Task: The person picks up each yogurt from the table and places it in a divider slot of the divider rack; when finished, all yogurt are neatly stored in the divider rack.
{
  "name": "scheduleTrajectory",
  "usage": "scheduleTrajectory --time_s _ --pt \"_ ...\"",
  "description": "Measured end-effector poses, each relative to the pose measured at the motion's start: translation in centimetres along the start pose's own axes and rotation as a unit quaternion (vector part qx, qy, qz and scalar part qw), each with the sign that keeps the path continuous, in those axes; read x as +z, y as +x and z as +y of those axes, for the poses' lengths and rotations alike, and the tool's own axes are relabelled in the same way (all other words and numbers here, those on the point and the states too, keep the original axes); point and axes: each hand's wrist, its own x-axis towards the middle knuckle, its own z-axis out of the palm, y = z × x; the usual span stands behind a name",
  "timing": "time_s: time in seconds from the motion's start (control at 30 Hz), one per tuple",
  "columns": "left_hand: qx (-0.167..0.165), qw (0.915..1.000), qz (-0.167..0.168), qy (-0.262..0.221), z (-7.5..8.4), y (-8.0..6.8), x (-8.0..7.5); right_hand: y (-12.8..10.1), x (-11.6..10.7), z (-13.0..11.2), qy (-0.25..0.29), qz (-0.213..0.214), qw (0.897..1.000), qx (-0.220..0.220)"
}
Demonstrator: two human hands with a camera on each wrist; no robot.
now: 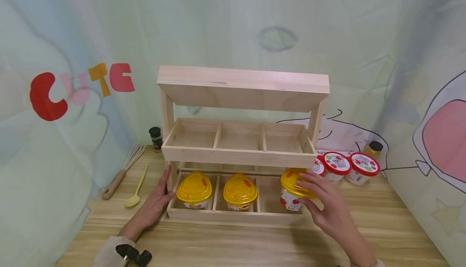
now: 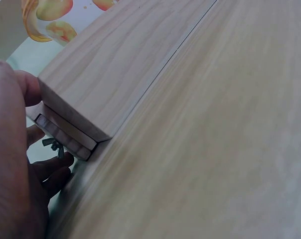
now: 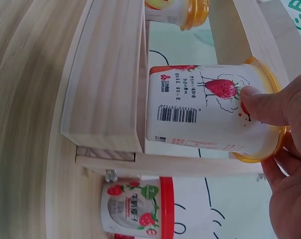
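A two-tier wooden shelf (image 1: 238,157) with three compartments per tier stands on the table. My right hand (image 1: 327,208) grips a yogurt cup (image 1: 291,200) with a yellow lid by its upper part, tilted over the right compartment of the lower tier. In the right wrist view, thumb and fingers pinch this strawberry-printed cup (image 3: 195,107) near its lid. Two more yellow-lidded cups sit in the left compartment (image 1: 194,190) and the middle compartment (image 1: 240,192). My left hand (image 1: 156,202) rests against the shelf's lower left end, its fingers around the corner in the left wrist view.
Several red-lidded cups (image 1: 336,166) stand right of the shelf, beside a black-capped jar (image 1: 373,149). On the left lie a whisk (image 1: 125,170) and a yellow spoon (image 1: 137,190), with a dark spice bottle (image 1: 155,138) behind. Printed curtains border the table.
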Motion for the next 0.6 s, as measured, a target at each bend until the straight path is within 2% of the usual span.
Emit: scheduleTrajectory --time_s 0.3,0.6 --pt "0.002 1.0 0.001 -0.003 -0.1 0.0 0.1 0.4 1.8 0.0 0.018 0.003 0.999 -0.028" --pt "0.006 1.0 0.002 -0.004 -0.1 0.0 0.1 0.3 3.0 0.0 0.031 -0.017 0.999 -0.036"
